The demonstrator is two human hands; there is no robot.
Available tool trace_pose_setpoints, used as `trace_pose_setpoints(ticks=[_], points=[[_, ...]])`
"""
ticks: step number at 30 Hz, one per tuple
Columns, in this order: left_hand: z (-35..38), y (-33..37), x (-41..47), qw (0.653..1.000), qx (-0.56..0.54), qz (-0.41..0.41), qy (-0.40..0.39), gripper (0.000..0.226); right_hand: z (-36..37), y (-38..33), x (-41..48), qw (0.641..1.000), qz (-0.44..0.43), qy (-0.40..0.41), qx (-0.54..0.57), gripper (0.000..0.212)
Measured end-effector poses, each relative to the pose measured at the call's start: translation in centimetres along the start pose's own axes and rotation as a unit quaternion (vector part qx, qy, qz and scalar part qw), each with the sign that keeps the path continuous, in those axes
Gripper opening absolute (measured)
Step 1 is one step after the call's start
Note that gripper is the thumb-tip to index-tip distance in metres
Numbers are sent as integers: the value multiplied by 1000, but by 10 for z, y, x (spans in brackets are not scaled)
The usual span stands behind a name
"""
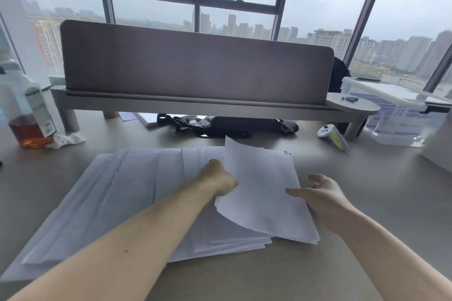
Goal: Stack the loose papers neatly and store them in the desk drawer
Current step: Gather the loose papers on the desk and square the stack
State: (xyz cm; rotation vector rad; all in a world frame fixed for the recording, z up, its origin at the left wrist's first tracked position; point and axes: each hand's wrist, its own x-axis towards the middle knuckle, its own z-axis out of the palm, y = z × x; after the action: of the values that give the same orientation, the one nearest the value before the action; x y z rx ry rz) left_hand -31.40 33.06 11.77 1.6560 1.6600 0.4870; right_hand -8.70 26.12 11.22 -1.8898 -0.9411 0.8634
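Several white loose papers [117, 193] lie fanned across the grey desk [367, 178], overlapping from the left to the middle. One sheet [259, 178] is lifted and curled above a rough stack on the right. My left hand [217, 178] grips that sheet at its left edge, fingers hidden behind it. My right hand [322, 193] rests at the stack's right edge, thumb lying on the paper and fingers spread. No drawer is in view.
A grey privacy screen [195, 61] on a raised shelf runs across the back. Black straps and a pouch [227, 124] lie under it. A bottle of amber liquid [29, 124] and crumpled tissue stand far left; a white controller [332, 135] and clear plastic bin [396, 110] sit right.
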Motion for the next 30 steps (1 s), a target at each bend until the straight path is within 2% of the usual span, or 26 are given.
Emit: trace_pose_setpoints(ticks=[4, 6, 7, 9, 11, 14, 17, 19, 21, 23, 25, 26, 27, 29, 30], points=[[-1, -9, -14, 997, 66, 37, 31, 28, 4, -9, -3, 997, 24, -59, 36, 89], [-7, -17, -22, 982, 161, 52, 86, 38, 12, -13, -8, 997, 8, -79, 4, 83], [-10, -22, -26, 974, 199, 49, 100, 46, 17, -16, -12, 996, -10, -83, -26, 87], [-17, -34, -32, 975, 207, 25, 80, 62, 29, -19, -16, 992, -48, -93, -74, 98], [-20, -46, -37, 985, 172, 1, 33, 79, 36, -20, -15, 990, -58, -96, -85, 96], [-18, -59, -39, 989, 145, 0, 19, 91, 43, -28, -18, 991, -44, -106, -65, 43], [-27, -61, -44, 993, 91, 5, 69, 73, 51, -36, -26, 987, -58, -138, -66, 20], [-41, -61, -47, 996, 32, -5, 83, 58, 55, -36, -27, 987, -65, -142, -50, 21], [-56, -67, -48, 995, -28, -14, 93, 49, 55, -35, -31, 988, -50, -146, -23, 31], [-70, -79, -50, 991, -78, -28, 105, 46, 56, -34, -32, 988, -40, -152, 4, 60], [-80, -91, -56, 989, -73, -47, 118, 57, 59, -34, -31, 987, -45, -153, 21, 79], [-84, -97, -56, 988, -61, -58, 126, 57, 61, -35, -33, 987, -48, -151, 22, 76], [-86, -102, -57, 987, -63, -61, 134, 46, 65, -37, -35, 986, -49, -156, 22, 63], [-86, -103, -55, 985, -106, -62, 123, 39, 72, -40, -36, 983, -60, -172, 3, 21], [-85, -101, -51, 984, -126, -59, 111, 40, 76, -44, -39, 982, -66, -178, -9, 10]])
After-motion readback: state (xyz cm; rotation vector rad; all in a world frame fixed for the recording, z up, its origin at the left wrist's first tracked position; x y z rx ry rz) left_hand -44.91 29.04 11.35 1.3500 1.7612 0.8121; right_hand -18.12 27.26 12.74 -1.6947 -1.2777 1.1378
